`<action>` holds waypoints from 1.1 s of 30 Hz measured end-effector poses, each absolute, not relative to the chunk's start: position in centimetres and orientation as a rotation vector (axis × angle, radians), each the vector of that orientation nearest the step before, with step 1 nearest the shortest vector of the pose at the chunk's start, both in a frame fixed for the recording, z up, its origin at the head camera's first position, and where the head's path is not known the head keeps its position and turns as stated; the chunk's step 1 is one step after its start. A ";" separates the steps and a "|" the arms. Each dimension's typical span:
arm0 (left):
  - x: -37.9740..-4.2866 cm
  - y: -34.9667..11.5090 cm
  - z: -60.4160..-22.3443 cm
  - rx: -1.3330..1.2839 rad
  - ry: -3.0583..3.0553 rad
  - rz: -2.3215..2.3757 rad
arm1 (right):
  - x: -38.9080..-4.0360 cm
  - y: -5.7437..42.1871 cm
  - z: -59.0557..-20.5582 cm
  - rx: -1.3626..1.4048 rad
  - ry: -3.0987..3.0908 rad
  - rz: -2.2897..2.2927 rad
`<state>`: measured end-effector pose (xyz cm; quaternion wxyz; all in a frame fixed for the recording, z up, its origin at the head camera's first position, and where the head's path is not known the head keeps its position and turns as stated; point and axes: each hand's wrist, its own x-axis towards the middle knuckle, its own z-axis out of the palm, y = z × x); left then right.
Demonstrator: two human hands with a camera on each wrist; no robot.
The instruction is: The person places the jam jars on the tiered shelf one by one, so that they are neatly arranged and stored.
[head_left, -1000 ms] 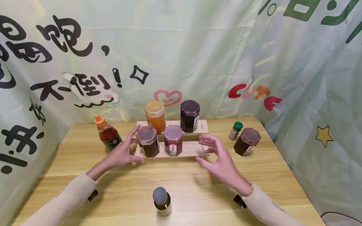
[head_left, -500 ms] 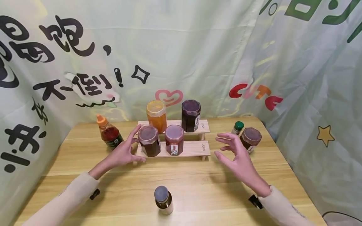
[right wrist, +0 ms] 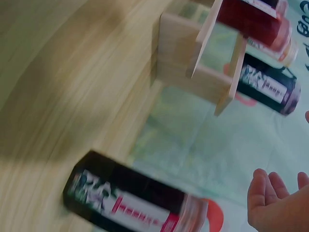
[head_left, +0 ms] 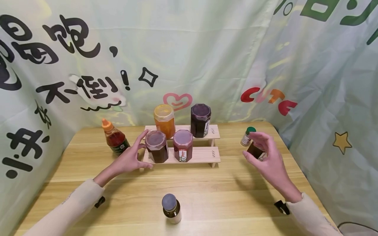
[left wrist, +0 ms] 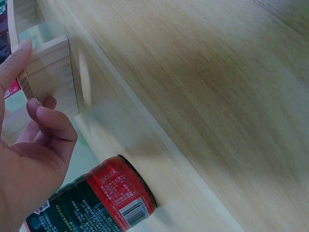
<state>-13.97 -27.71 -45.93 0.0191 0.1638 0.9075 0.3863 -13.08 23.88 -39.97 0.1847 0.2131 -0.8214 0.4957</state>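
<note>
Reaching past the red sauce bottle (head_left: 115,139), my left hand (head_left: 127,161) is at the left end of the two-step wooden rack (head_left: 206,154). In the left wrist view, its thumb touches the rack's edge and the other fingers bend loosely beside the end panel. My right hand (head_left: 270,162) hovers over a dark jam jar (right wrist: 130,195), thumb and fingers spread. The right wrist view shows a gap between that hand and the jar. On the rack's lower step stand a brown jar (head_left: 157,152) and a red jar (head_left: 183,149). The upper step bears an orange jar (head_left: 165,126) and a dark purple jar (head_left: 200,123).
A small green-capped shaker (head_left: 246,137) stands just left of the jar under my right hand. Near the front of the wooden table (head_left: 206,200) is a small dark-capped bottle (head_left: 172,209). A printed cloth (head_left: 221,49) hangs behind and along the sides.
My right hand has moved right from the rack's right end to above the dark jam jar, now partly covering it. My left hand stays at the rack's left end.
</note>
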 end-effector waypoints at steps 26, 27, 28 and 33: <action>-14.0 -27.7 -46.1 0.515 2.802 1.216 | -17.2 30.8 -42.7 0.330 -2.533 1.397; -14.0 -27.7 -46.1 0.516 2.801 1.218 | -17.3 30.9 -42.9 0.348 -2.549 1.401; -14.0 -27.7 -46.1 0.517 2.800 1.219 | -17.5 31.1 -43.0 0.362 -2.568 1.408; -14.0 -27.8 -46.1 0.508 2.807 1.210 | -18.0 32.0 -43.9 0.446 -2.658 1.362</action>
